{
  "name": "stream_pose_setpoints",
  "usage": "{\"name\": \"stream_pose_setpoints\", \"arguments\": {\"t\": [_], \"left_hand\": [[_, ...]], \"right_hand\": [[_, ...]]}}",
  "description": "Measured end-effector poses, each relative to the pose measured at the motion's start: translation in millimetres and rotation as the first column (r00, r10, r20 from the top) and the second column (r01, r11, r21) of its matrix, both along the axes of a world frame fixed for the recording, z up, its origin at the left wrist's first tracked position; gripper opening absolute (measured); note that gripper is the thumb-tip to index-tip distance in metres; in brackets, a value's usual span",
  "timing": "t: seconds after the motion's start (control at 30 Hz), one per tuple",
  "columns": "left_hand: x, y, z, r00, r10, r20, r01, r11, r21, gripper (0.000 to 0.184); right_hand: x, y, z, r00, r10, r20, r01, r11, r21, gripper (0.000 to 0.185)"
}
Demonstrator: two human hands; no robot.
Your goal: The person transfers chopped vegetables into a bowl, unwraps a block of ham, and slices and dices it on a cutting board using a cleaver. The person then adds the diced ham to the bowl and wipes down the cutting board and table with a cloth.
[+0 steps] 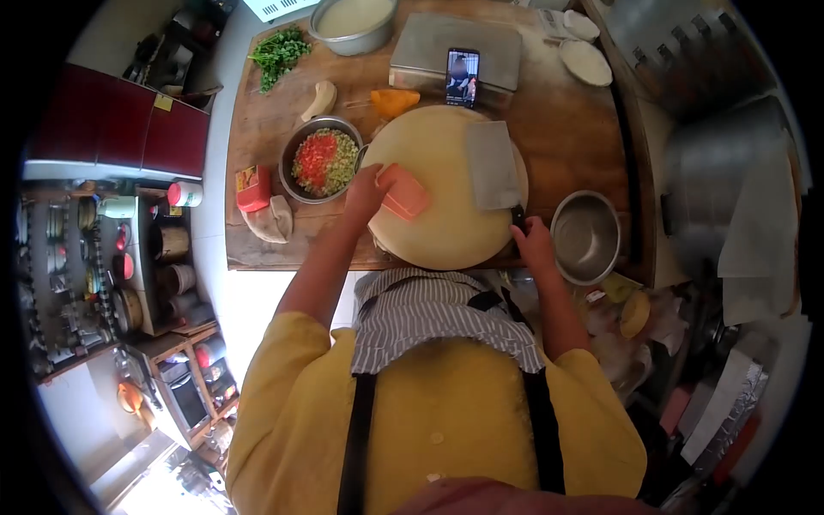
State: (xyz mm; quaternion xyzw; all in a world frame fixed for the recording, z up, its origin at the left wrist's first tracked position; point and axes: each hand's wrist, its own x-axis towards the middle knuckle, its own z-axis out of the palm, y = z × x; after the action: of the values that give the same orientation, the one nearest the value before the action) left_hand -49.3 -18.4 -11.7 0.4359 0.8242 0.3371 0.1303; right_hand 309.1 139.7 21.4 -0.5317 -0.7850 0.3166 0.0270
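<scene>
A round pale cutting board (446, 236) lies on the wooden table. On its left part rests a pink-orange block (406, 192), with my left hand (366, 190) closed on its left end. My right hand (536, 240) is wrapped round the black handle of a cleaver (492, 165); the wide grey blade lies over the board's right side. Left of the board stands a metal bowl (287, 182) of chopped red and green pieces. An empty metal bowl (586, 238) is just right of my right hand.
Behind the board, a phone (462, 77) leans on a metal box (455, 39). Orange squash (395, 103), green herbs (280, 55), a basin (353, 41), a red packet (252, 188) and a cloth (270, 221) are on the table (566, 129).
</scene>
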Motion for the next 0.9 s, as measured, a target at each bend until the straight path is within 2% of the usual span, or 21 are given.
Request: {"name": "stream_pose_setpoints", "arguments": {"t": [0.03,0.07,0.13,0.2,0.27,0.33,0.47,0.53,0.67,0.73,0.8,0.83,0.87,0.9], "left_hand": [[-6,10,3,0.999,0.021,0.037,-0.017,0.994,-0.111,0.041],[-11,17,8,0.999,0.012,0.037,-0.007,0.992,-0.123,0.041],[-18,27,22,0.972,-0.106,0.210,0.169,0.935,-0.313,0.038],[-10,32,33,0.969,-0.092,0.229,0.155,0.948,-0.278,0.037],[-6,36,30,0.964,-0.076,0.255,0.138,0.962,-0.234,0.036],[-7,39,17,0.988,-0.093,0.120,0.111,0.982,-0.153,0.037],[-14,47,13,0.991,-0.113,0.075,0.126,0.971,-0.202,0.036],[-19,51,21,0.943,-0.175,0.281,0.257,0.923,-0.288,0.038],[-20,47,25,0.950,-0.235,0.205,0.284,0.924,-0.257,0.036],[-18,35,43,0.882,-0.117,0.457,0.274,0.916,-0.294,0.038],[-21,20,33,0.894,-0.133,0.428,0.270,0.922,-0.277,0.038],[-21,13,29,0.911,-0.145,0.385,0.260,0.928,-0.267,0.037],[-20,8,25,0.909,-0.139,0.393,0.257,0.929,-0.265,0.037],[-19,5,26,0.904,-0.132,0.407,0.251,0.934,-0.255,0.040]], "right_hand": [[0,0,0,0.998,-0.022,-0.055,0.021,1.000,-0.018,0.044],[0,0,2,0.993,-0.047,-0.109,0.044,0.998,-0.034,0.044],[-3,-5,7,0.994,-0.056,-0.095,0.055,0.998,-0.016,0.043],[-5,-8,7,0.983,-0.133,-0.122,0.125,0.990,-0.070,0.043],[-5,-9,-3,0.981,-0.153,-0.121,0.148,0.988,-0.048,0.043],[-8,-15,-2,0.979,-0.166,-0.118,0.165,0.986,-0.018,0.043],[-15,-19,1,0.978,-0.205,-0.035,0.206,0.978,0.034,0.043],[-15,-19,-4,0.976,-0.219,-0.002,0.219,0.974,0.051,0.043],[-23,-20,5,0.963,-0.268,0.025,0.268,0.963,0.009,0.047],[-22,-23,8,0.955,-0.292,0.047,0.292,0.956,0.009,0.048],[-20,-25,3,0.962,-0.273,0.017,0.273,0.961,-0.028,0.048],[-20,-24,6,0.947,-0.321,-0.021,0.312,0.932,-0.183,0.043],[-21,-25,8,0.949,-0.316,-0.013,0.308,0.934,-0.181,0.043],[-25,-27,14,0.917,-0.377,-0.132,0.306,0.876,-0.373,0.039]]}}
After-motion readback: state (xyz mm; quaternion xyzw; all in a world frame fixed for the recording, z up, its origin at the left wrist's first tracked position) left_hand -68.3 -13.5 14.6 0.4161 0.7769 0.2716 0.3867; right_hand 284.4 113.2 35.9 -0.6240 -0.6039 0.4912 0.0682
